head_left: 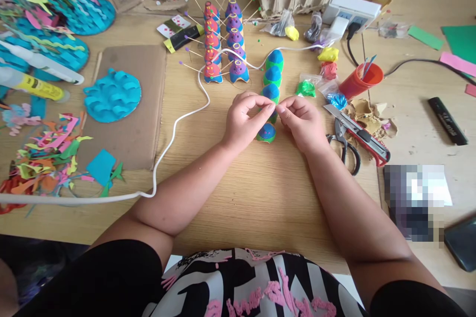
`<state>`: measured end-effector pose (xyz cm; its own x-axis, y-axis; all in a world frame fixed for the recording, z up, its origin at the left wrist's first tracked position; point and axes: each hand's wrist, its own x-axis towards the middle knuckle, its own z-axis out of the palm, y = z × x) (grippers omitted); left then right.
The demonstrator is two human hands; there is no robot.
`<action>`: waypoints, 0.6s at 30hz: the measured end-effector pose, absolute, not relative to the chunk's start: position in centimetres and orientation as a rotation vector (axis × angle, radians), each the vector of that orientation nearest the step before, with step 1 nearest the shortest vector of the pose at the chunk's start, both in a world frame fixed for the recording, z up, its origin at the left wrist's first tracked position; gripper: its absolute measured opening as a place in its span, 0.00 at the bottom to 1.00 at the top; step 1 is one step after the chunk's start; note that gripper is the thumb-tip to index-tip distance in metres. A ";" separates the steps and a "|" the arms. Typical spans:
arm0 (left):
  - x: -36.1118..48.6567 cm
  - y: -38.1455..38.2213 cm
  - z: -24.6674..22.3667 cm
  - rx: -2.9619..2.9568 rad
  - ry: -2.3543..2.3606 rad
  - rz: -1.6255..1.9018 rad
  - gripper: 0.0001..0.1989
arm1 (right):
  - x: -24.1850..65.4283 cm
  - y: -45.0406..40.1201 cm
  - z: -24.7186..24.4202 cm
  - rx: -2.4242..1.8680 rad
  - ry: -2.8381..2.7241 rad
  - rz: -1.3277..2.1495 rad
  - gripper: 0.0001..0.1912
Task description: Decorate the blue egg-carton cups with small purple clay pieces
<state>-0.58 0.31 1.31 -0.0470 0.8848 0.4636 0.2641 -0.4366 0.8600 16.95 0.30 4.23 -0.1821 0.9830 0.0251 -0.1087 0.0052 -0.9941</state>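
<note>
My left hand (246, 118) and my right hand (303, 121) meet fingertip to fingertip over a row of blue and green egg-carton cups (272, 75). Each pinches thumb against forefinger; whatever lies between the tips is too small to make out. Part of the row is hidden under the fingers. Its nearest cup (267, 132) has small marks on its blue top. Behind my left hand stand a red-and-blue row of cups (211, 42) with drawn faces and a purple-and-blue row (235, 44), both with pin-like sticks poking out.
A white cable (178, 121) winds across the table. Right of my hands lie a red cutter knife (359, 133), scissors (340, 141) and an orange cup (360, 81). Bags of coloured clay (307, 88) lie behind. Left are cardboard (148, 109) and paper scraps (55, 158).
</note>
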 end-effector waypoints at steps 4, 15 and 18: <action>-0.5 0.4 1.2 1.621 1.189 1.529 0.17 | 17.0 0.4 4.0 -1.037 -1.262 1.345 0.33; -0.5 0.5 1.1 1.595 1.186 1.517 0.20 | 16.7 0.2 4.5 -1.029 -1.271 1.365 0.31; -0.5 0.4 1.1 1.602 1.177 1.514 0.20 | 16.8 0.2 4.6 -1.021 -1.267 1.374 0.31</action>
<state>-0.52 0.38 1.09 -0.0605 0.9067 0.4173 0.1806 -0.4013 0.8980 16.76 0.19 4.60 -0.1788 0.9834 0.0313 -0.1107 0.0115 -0.9938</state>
